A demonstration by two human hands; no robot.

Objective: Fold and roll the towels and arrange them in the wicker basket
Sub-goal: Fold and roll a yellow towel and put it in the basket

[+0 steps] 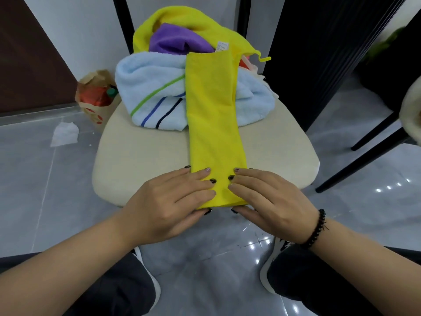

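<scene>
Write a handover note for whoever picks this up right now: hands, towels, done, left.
Left hand and right hand: both pinch the near end of the folded yellow towel, fingers on top, thumbs under its edge.
The yellow towel is folded into a long strip on the chair seat, its far end lying up over the pile.
Pile at the back of the seat: light blue striped towel, purple towel, another yellow towel, all unfolded.
Done: strip folded. Rolling seems about to start from the near end.
Left: roll the strip, fold and roll the rest, load the wicker basket, which is not in view.
</scene>
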